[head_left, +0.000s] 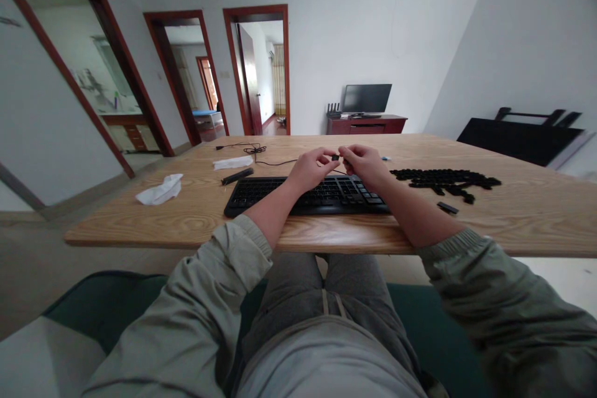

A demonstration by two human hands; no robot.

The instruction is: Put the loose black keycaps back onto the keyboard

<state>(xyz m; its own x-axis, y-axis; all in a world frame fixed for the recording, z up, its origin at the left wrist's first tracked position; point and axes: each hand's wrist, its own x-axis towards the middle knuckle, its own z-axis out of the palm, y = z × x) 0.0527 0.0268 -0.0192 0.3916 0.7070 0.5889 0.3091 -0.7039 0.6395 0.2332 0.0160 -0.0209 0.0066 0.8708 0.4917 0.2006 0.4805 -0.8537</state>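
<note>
A black keyboard [261, 193] lies along the near part of the wooden table, under my forearms. Above its back edge, my left hand [311, 168] pinches a small black keycap [335, 157] between thumb and fingertips. My right hand [366, 166] is closed right beside it, fingertips close to the keycap; what it grips, if anything, is too small to make out. To the right, many loose black keycaps [433, 177] lie in rows on the wood. One longer black keycap [448, 207] rests apart, nearer the front edge.
Left of the keyboard are a dark, narrow brush-like object [237, 176], a folded white tissue [233, 162] and a crumpled one [161, 190]. The keyboard's cable [255, 149] lies coiled behind. A small blue-and-white item [385, 158] sits past my right hand. The table's front edge [326, 249] runs before my lap.
</note>
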